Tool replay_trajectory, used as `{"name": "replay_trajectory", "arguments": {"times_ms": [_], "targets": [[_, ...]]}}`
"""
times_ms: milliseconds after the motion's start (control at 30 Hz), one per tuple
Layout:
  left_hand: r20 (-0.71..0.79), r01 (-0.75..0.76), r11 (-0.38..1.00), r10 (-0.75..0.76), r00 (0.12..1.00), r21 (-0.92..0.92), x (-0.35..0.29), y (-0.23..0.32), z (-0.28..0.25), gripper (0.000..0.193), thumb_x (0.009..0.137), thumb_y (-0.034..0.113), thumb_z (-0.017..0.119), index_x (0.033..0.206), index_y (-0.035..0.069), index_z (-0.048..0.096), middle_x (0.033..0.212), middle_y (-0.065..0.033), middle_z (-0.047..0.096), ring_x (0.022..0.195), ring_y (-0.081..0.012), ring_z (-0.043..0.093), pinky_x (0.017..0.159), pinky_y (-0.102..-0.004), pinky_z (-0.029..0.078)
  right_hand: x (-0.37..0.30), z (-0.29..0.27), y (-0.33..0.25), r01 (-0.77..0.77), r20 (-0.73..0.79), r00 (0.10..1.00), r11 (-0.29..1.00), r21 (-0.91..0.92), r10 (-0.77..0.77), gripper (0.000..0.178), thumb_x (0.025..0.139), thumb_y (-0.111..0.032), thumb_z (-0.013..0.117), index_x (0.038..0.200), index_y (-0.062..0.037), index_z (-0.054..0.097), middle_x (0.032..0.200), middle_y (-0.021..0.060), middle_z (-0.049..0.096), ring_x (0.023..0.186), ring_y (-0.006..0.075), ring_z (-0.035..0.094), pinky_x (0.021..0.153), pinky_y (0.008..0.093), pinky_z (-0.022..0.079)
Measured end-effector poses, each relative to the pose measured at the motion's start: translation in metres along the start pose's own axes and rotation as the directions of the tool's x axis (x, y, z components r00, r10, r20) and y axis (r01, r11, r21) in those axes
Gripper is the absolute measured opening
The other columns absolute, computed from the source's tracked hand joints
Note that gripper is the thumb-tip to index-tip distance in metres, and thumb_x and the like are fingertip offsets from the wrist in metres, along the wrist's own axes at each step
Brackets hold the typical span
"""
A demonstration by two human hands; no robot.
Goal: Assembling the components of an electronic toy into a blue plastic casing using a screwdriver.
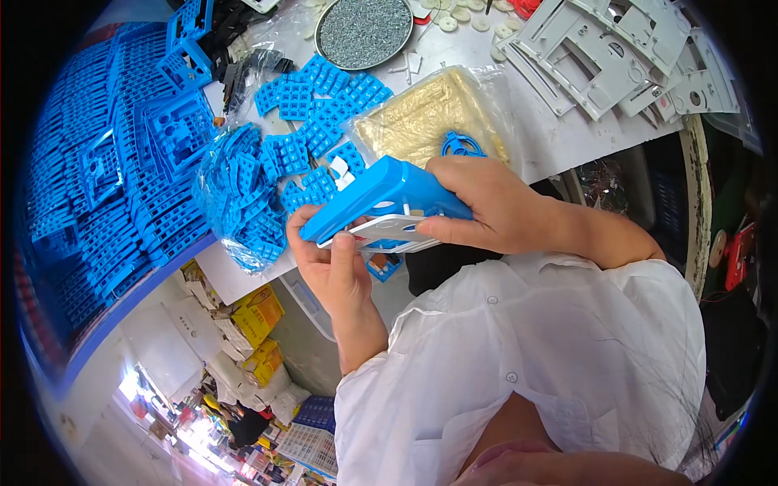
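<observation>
Between my two hands is a blue plastic housing (369, 194), held tilted above the table's front edge. Against its lower side lies a white plastic panel (379, 229) with cut-outs. My left hand (328, 263) is closed on the left end, its thumb pressed on the panel and its fingers partly hidden behind. Gripping the right end is my right hand (486, 202), thumb along the panel's edge and fingers over the housing. Just beyond it, a blue ring-shaped plastic part (462, 144) lies on a bag of gold-coloured material (438, 113).
Blue keypad pieces (316, 121) lie loose and in a clear bag (243, 198). Stacked blue housings (97, 186) fill the left side. A round tray of small metal screws (363, 32) sits at the back. White panels (600, 57) are piled back right. Yellow boxes (259, 312) stand lower left.
</observation>
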State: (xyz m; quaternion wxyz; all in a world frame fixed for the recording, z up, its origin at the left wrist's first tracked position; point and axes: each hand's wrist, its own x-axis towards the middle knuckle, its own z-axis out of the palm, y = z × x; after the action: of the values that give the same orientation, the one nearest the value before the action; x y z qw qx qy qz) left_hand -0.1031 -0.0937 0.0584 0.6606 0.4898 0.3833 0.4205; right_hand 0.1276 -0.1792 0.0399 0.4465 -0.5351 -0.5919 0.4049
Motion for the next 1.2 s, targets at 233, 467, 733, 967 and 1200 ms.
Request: {"name": "replay_trajectory", "arguments": {"times_ms": [233, 467, 733, 967, 1200], "targets": [[-0.04, -0.098, 0.992, 0.101, 0.994, 0.077, -0.012, 0.002, 0.013, 0.055, 0.087, 0.013, 0.08, 0.129, 0.002, 0.047, 0.109, -0.0137, 0.067, 0.097, -0.0242, 0.069, 0.086, -0.0349, 0.056, 0.005, 0.007, 0.002, -0.041, -0.118, 0.991, 0.983, 0.181, 0.063, 0.048, 0.097, -0.049, 0.064, 0.088, -0.0017, 0.06, 0.079, 0.0175, 0.062, 0.074, 0.0343, 0.061, 0.066, 0.0414, 0.045], [-0.061, -0.075, 0.982, 0.086, 0.994, 0.175, -0.016, 0.015, 0.023, 0.05, 0.084, 0.009, 0.08, 0.124, 0.002, 0.051, 0.102, -0.0107, 0.067, 0.09, -0.0189, 0.068, 0.082, -0.0299, 0.054, 0.003, -0.005, -0.001, -0.17, 0.063, 0.985, 0.962, 0.215, 0.16, 0.042, 0.099, -0.043, 0.064, 0.095, -0.0012, 0.064, 0.079, 0.0167, 0.065, 0.07, 0.0299, 0.061, 0.065, 0.0391, 0.046], [-0.08, -0.032, 0.983, 0.047, 0.996, 0.179, -0.011, 0.006, 0.014, 0.049, 0.083, 0.009, 0.08, 0.123, 0.001, 0.053, 0.105, -0.0102, 0.068, 0.089, -0.0165, 0.067, 0.081, -0.0281, 0.053, 0.0, -0.012, -0.009, -0.111, 0.04, 0.993, 0.992, 0.066, 0.109, 0.045, 0.098, -0.044, 0.064, 0.087, -0.0006, 0.059, 0.073, 0.0216, 0.064, 0.069, 0.0405, 0.063, 0.062, 0.0463, 0.046], [0.131, -0.249, 0.849, 0.212, 0.968, 0.467, 0.007, 0.019, 0.016, 0.062, 0.075, 0.023, 0.084, 0.126, 0.0, 0.057, 0.119, -0.0134, 0.061, 0.112, -0.0231, 0.059, 0.098, -0.0377, 0.045, 0.001, -0.016, -0.011, 0.061, 0.052, 0.997, 0.996, -0.063, -0.058, 0.03, 0.094, -0.028, 0.065, 0.1, -0.0004, 0.054, 0.077, 0.0201, 0.063, 0.073, 0.0419, 0.063, 0.066, 0.0482, 0.047], [0.401, -0.403, 0.555, 0.132, 0.907, 0.728, 0.029, 0.042, 0.042, 0.051, 0.067, 0.024, 0.09, 0.106, 0.003, 0.064, 0.096, -0.0109, 0.062, 0.091, -0.0273, 0.058, 0.084, -0.0371, 0.046, 0.006, -0.015, -0.02, 0.039, 0.108, 0.994, 0.998, -0.058, -0.032, 0.027, 0.091, -0.023, 0.065, 0.102, -0.0008, 0.055, 0.08, 0.0175, 0.058, 0.077, 0.0403, 0.06, 0.069, 0.0477, 0.046]]}}
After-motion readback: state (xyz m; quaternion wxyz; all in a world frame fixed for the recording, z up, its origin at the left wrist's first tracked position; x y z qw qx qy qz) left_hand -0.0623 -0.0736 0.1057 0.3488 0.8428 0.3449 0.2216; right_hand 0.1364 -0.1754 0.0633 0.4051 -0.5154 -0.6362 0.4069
